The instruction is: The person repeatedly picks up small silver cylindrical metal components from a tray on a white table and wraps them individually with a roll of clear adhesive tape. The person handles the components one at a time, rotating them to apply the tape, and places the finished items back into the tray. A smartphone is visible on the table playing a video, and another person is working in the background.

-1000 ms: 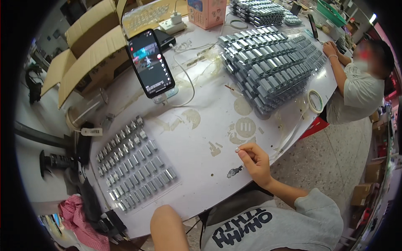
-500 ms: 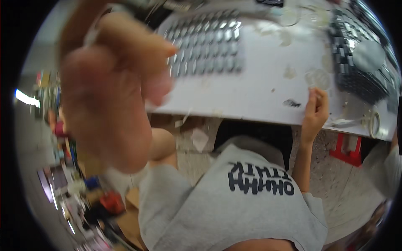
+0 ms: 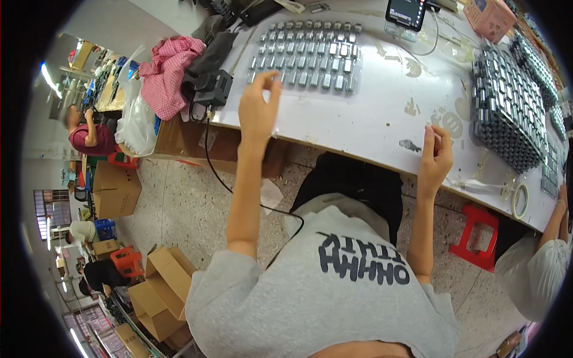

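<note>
My left hand [image 3: 256,113] is at the lower left corner of a clear tray [image 3: 357,83] lying on the table. Rows of shiny metal cylinders [image 3: 302,77] fill this tray. The thumb and forefinger of that hand are apart, and nothing shows between them. Farther right, my right hand [image 3: 437,156] rests over the table's front edge with its fingers curled in toward the thumb. A tiny pale spot shows at its fingertips, too small to name. A dark smudge-like patch [image 3: 409,145] is just left of this hand.
Stacked trays of metal cylinders [image 3: 507,113] stand at right, near a tape roll [image 3: 520,200]. A phone [image 3: 406,14] and pink box [image 3: 489,19] are at the back. A black device [image 3: 213,89] with a cable and a checked cloth [image 3: 169,74] sit left. Red stool [image 3: 476,238] below; co-workers around.
My left hand has come down from close before the camera to the tray's lower left corner. My right hand keeps its curled pose near the table edge. The view has shifted and sharpened.
</note>
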Tool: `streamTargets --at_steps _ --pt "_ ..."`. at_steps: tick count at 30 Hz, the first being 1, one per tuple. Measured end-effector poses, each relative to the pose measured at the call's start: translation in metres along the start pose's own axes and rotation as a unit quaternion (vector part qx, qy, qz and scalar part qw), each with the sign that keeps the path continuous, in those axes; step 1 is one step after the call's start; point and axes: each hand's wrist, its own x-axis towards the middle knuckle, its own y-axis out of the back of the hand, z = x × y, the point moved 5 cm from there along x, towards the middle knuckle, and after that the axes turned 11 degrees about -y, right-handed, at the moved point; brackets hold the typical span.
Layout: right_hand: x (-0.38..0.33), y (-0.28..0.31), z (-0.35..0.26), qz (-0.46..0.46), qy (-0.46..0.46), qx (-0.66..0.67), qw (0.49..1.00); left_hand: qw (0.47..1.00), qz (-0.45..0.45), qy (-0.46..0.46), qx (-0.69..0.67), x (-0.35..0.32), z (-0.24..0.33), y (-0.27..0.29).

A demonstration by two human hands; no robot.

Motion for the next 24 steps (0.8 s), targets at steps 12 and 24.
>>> streamTargets --at_steps 12,24 --pt "0.004 0.01 -0.006 0.023 0.017 -0.064 0.998 0.992 -0.009 -0.077 0.101 0.037 -0.054 -0.038" --pt "-0.01 0.016 -0.005 0.064 0.049 -0.041 0.996 0.974 -0.081 -0.183 0.103 0.011 0.027 -0.055"
